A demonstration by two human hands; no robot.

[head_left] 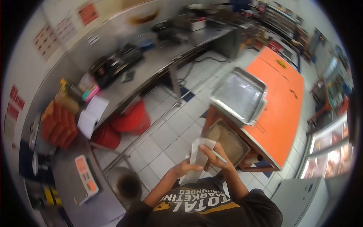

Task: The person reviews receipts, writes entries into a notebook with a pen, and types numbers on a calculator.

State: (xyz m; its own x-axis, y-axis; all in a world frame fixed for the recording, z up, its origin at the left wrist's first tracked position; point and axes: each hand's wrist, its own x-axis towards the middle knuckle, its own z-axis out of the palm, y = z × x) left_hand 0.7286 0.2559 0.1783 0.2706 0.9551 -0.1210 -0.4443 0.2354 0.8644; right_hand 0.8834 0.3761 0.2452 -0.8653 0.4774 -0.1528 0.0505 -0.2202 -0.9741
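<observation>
Head view: a long pale strip (195,157), too blurry to identify, is held in front of the dark shirt (204,206). Its lower part is pinched by the left hand (182,167), its top gripped by the right hand (214,153), with a thin white stick (219,156) seemingly tucked in there. Probably best kept flat, left thumb pressed down firmly, stick held clear.

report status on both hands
Left hand gripping pale strip, thumb across it. Right hand on its far end, slim white stick alongside. No obstruction visible.
</observation>
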